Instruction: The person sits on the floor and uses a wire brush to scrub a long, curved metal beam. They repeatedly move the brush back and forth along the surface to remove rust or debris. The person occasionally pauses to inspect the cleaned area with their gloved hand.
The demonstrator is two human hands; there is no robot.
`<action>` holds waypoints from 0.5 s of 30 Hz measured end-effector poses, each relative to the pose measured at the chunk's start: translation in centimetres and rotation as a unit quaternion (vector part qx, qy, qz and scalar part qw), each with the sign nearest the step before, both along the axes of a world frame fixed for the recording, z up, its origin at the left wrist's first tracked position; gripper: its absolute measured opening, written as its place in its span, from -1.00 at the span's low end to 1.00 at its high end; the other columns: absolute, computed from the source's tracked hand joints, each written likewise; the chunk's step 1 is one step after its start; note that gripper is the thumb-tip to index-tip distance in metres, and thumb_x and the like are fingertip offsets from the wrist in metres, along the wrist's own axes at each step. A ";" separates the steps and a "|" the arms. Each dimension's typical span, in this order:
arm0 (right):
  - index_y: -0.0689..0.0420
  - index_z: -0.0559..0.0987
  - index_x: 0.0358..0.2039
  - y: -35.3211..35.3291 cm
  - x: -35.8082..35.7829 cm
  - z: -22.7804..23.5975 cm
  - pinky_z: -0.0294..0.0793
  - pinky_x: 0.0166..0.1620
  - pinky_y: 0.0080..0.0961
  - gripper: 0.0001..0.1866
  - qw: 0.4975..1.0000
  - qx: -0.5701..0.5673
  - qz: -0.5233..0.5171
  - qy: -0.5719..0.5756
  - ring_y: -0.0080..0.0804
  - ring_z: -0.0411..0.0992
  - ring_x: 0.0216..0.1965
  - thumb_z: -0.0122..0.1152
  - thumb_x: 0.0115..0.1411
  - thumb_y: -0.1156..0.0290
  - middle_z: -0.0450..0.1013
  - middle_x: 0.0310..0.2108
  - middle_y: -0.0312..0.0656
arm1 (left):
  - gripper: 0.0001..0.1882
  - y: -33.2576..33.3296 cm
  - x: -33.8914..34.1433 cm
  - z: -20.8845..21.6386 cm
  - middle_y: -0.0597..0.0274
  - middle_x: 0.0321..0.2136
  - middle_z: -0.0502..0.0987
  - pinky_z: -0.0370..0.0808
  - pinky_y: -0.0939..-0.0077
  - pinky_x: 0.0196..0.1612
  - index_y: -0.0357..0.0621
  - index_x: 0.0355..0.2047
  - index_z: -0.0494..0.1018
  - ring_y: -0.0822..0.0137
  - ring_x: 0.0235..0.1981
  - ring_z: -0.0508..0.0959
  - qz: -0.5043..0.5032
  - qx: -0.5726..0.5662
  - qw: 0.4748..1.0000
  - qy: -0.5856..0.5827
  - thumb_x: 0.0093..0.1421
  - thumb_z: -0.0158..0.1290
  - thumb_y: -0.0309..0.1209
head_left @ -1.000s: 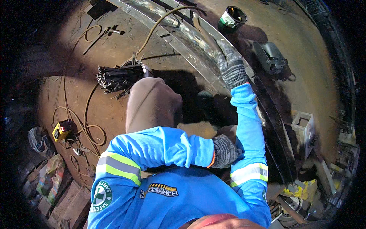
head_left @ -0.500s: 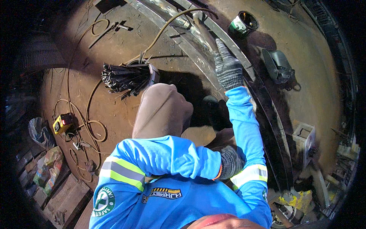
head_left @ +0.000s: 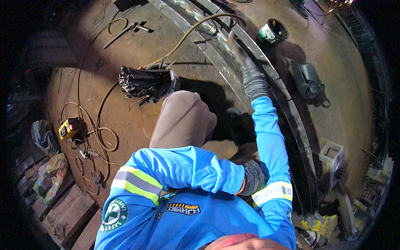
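Note:
My right hand (head_left: 255, 79), in a grey knitted glove, reaches out over a long curved metal beam (head_left: 216, 54) at the upper middle. It is closed around the handle of a hammer-like tool (head_left: 230, 39), whose shape is smeared by motion. The tool's far end is over the beam's channel, close to a brown hose (head_left: 196, 26) that crosses it. Gloved the same way, my left hand (head_left: 254, 178) is tucked against the inner side of my right arm, near the elbow. Its fingertips are hidden, so what it grips, if anything, does not show.
A bucket of dark rods (head_left: 174, 80) stands left of the beam. Beyond the beam are an open can (head_left: 271, 33), a dark welding mask (head_left: 306, 79) and a pale box (head_left: 332, 152). Hoses coil near a yellow device (head_left: 69, 128); sparks (head_left: 341, 4) show at the far right.
My right hand and the tool have swung slightly nearer to me and to the right, blurring. The whole view has shifted a little. My left hand stays tucked by my right arm.

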State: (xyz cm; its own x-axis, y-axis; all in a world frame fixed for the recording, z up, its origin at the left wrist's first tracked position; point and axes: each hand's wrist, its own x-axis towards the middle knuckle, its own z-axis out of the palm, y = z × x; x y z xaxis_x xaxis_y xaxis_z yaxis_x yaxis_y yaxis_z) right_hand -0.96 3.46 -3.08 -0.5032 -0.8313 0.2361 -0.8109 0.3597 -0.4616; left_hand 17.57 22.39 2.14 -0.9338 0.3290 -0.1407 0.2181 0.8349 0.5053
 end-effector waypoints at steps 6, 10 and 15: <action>0.14 0.42 0.01 0.1 0.7 3.7 0.33 0.03 -0.27 -0.64 0.999 -0.008 0.007 0.031 -0.04 0.39 -0.05 0.02 0.21 0.32 0.38 -0.07 0.15 | -0.83 0.2 -0.1 -0.7 0.14 -0.50 0.54 0.47 0.24 -0.50 -0.09 -0.49 0.56 0.18 -0.48 0.56 0.013 0.034 0.999 0.001 -0.14 0.09 -0.37; -0.06 0.37 0.08 0.9 0.6 2.2 0.37 -0.02 -0.17 -0.56 0.979 -0.186 0.058 0.054 0.12 0.38 -0.11 -0.06 0.22 0.10 0.40 -0.12 0.15 | -0.83 0.2 0.3 -1.2 0.15 -0.55 0.50 0.46 0.25 -0.51 -0.09 -0.52 0.53 0.16 -0.51 0.55 -0.002 0.071 0.996 0.052 -0.19 0.10 -0.37; -0.01 0.43 0.01 0.1 -0.8 -0.2 0.35 -0.03 -0.20 -0.64 0.997 0.075 -0.012 -0.029 0.07 0.37 -0.09 -0.05 0.23 0.20 0.40 -0.11 0.07 | -0.82 -1.7 0.9 1.3 0.16 -0.63 0.49 0.40 0.24 -0.65 -0.12 -0.54 0.52 0.18 -0.64 0.51 0.003 0.035 0.994 0.101 -0.23 0.10 -0.37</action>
